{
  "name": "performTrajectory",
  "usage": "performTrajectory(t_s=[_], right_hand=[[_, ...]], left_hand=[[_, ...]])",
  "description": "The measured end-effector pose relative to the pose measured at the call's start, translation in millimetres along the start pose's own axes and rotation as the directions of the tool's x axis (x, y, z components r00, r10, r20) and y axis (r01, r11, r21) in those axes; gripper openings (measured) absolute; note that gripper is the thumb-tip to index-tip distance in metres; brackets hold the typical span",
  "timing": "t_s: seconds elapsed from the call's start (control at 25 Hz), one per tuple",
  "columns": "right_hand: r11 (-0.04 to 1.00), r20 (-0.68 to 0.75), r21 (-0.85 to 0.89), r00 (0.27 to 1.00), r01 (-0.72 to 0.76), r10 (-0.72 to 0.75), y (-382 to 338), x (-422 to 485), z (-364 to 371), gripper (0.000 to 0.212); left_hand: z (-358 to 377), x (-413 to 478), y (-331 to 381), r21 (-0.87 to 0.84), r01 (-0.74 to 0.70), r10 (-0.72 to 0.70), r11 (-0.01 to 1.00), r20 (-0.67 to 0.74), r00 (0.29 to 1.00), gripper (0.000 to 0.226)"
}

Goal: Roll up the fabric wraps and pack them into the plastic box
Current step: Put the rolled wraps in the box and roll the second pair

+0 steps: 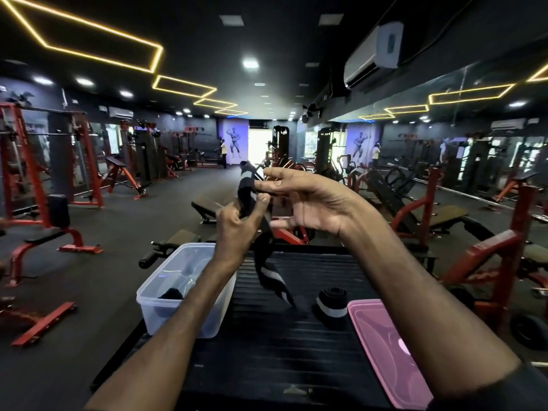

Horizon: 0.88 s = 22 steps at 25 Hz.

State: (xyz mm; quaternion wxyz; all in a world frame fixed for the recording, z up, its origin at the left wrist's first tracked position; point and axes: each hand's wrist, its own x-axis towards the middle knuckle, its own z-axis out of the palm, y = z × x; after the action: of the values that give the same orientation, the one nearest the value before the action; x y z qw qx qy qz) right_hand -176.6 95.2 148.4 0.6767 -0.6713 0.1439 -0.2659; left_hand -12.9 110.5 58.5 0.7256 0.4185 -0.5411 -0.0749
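Stage: rolling of one wrap, judged to be in its opening moments, with none of its length wound yet.
Wrap in hand: a black fabric wrap (271, 271) with white stripes, held up in the air above the ribbed black pad (267, 351); its free tail hangs down, and the end reaches the pad or comes very close to it.
Left hand: the left hand (234, 229) has its fingers curled round the upper stretch of the wrap, thumb raised beside it, a firm hold.
Right hand: the right hand (308, 203) is spread, its fingers mostly straight, with the fingertips (258, 188) meeting the wrap near its top end; no clear pinch shows.
Box: the clear plastic box (166, 315) stands at the left edge of the pad, lid off.
Done so far: a dark bundle (171, 293) lies inside the box near its front wall (probably a rolled wrap, though the left forearm hides part of it).
Waiting: a finished roll (330, 304), black with a white band, stands on the pad just beside the pink lid (385, 345) and well apart from the box.
Left to do: wind the held wrap into a roll, then put it and the waiting roll in the box; fitting the lid may follow, though the task does not ask for it.
Progress: roughly a third to a half, by my reading.
Surroundings: gym floor with red-framed machines and benches beyond the pad.
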Motion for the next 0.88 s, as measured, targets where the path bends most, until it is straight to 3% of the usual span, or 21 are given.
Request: performTrajectory(t_s=[0.16, 0.32, 0.44, 0.56, 0.6, 0.64, 0.72, 0.8, 0.88], right_hand=[[0.978, -0.196, -0.202, 0.977, 0.048, -0.089, -13.9, -14.6, -7.0, 0.067], [0.870, -0.366, -0.479, 0.875, 0.114, -0.317, -31.3, -23.8, -9.0, 0.061], [0.803, -0.357, -0.571, 0.831, 0.169, -0.428, -51.1, -26.8, -9.7, 0.048], [0.750, -0.287, -0.605, 0.806, 0.266, -0.518, -73.5, -28.6, -7.1, 0.037], [0.725, -0.266, -0.622, 0.792, 0.294, -0.549, -80.2, -30.0, -4.7, 0.031], [0.707, -0.245, -0.630, 0.782, 0.321, -0.573, -85.2, -31.1, -1.9, 0.024], [0.696, -0.229, -0.635, 0.779, 0.335, -0.584, -85.3, -26.2, -6.4, 0.014], [0.729, -0.227, -0.621, 0.824, 0.287, -0.518, -59.5, -13.6, -20.8, 0.030], [0.795, -0.295, -0.586, 0.872, 0.157, -0.390, -6.4, -2.5, -41.3, 0.035]], left_hand=[[1.1, 7.0, 11.4, 0.059, -0.132, 0.134, 0.989, -0.015, 0.991, 0.050], [9.0, 21.9, 41.6, -0.107, -0.016, 0.028, 0.994, 0.115, 0.993, 0.039], [10.0, 39.1, 72.5, -0.214, 0.039, 0.014, 0.976, 0.239, 0.971, 0.018], [10.2, 52.5, 101.6, -0.272, 0.015, 0.064, 0.962, 0.276, 0.959, 0.026], [10.6, 54.0, 108.4, -0.316, 0.036, 0.052, 0.948, 0.263, 0.963, 0.018], [11.7, 53.8, 114.6, -0.384, 0.075, 0.032, 0.920, 0.266, 0.963, 0.009], [16.3, 54.6, 113.2, -0.514, 0.207, -0.041, 0.832, 0.316, 0.948, 0.012], [23.3, 43.5, 88.8, -0.552, 0.402, -0.193, 0.731, 0.398, 0.897, 0.017], [30.5, 14.8, 36.1, -0.489, 0.597, -0.391, 0.636, 0.462, 0.796, 0.024]])
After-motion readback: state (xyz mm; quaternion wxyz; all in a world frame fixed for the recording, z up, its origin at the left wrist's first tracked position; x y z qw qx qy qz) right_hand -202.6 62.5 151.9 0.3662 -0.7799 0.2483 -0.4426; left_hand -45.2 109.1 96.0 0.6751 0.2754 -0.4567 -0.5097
